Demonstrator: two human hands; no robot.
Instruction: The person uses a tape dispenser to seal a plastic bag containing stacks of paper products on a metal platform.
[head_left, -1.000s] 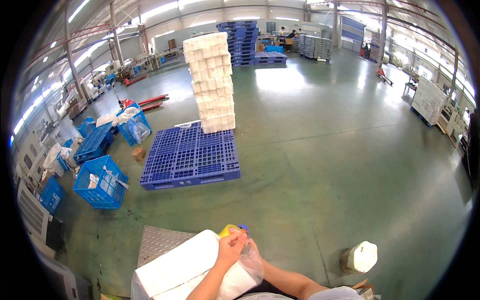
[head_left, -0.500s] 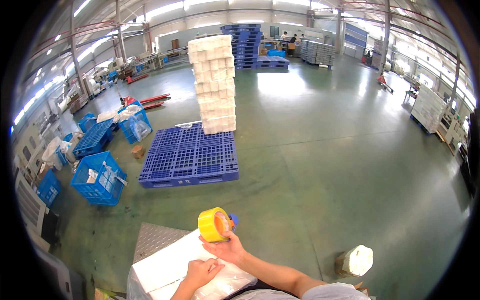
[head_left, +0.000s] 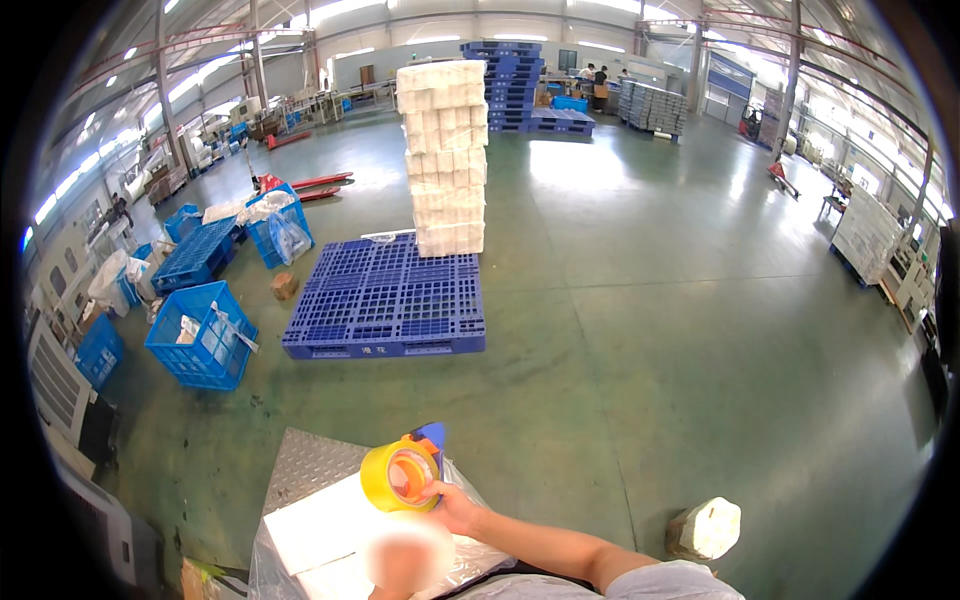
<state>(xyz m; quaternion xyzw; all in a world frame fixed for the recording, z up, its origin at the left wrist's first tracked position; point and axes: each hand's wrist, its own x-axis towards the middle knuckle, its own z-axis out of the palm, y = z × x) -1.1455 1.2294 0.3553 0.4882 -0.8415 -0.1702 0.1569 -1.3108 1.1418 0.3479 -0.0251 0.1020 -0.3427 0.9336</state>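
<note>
My right hand grips a tape dispenser, orange and blue, loaded with a wide yellow roll of tape. It is held above a white pack in clear plastic film, which lies in front of me on a patterned metal plate. Close to my body, my left hand is over the pack and near the right wrist. A blur hides its fingers, so I cannot make out whether it touches the film.
Ahead stands a blue pallet with a tall white stack of packs at its far right corner. Blue crates are to the left, with a red pallet jack beyond. A pale wrapped bundle sits on the floor at right.
The tape dispenser has moved left and lower, turning so that its blue end points up. My left hand has come nearer the right wrist and is now blurred. The view has shifted slightly.
</note>
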